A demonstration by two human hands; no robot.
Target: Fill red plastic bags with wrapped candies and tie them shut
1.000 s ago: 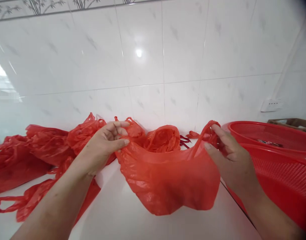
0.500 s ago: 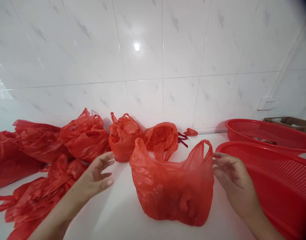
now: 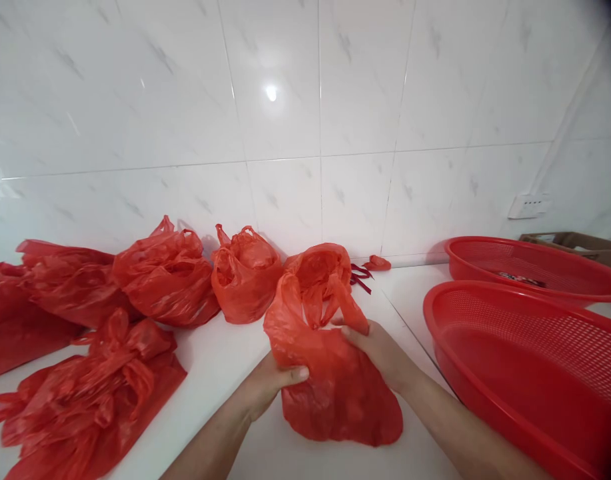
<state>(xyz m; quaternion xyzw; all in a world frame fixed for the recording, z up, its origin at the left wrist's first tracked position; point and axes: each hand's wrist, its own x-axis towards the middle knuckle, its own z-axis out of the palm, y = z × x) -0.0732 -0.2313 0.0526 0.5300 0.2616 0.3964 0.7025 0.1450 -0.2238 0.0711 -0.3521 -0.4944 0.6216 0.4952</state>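
Note:
A red plastic carrier bag [image 3: 335, 387] rests on the white table in front of me, its two handle loops upward. On its left side is my left hand [image 3: 272, 383], thumb on the front and fingers hidden behind the plastic. My right hand [image 3: 382, 350] grips the upper right side below a handle, its thumb on the near face. Through the thin plastic a darker, bulky shape shows low in the bag; I cannot make out what it is. Just behind stands another red bag [image 3: 321, 260], its mouth facing me.
Several filled red bags [image 3: 248, 283] line the wall to the left. A heap of flat red bags [image 3: 100, 393] lies at front left. Two red plastic baskets [image 3: 460, 290] stand on the right, a cardboard box [image 3: 585, 247] behind them. Dark red ribbon [image 3: 361, 277] lies near the wall.
Both hands, apart and open before, have come inward onto the bag. The bag's sides are pressed closer together and its right handle has folded inward.

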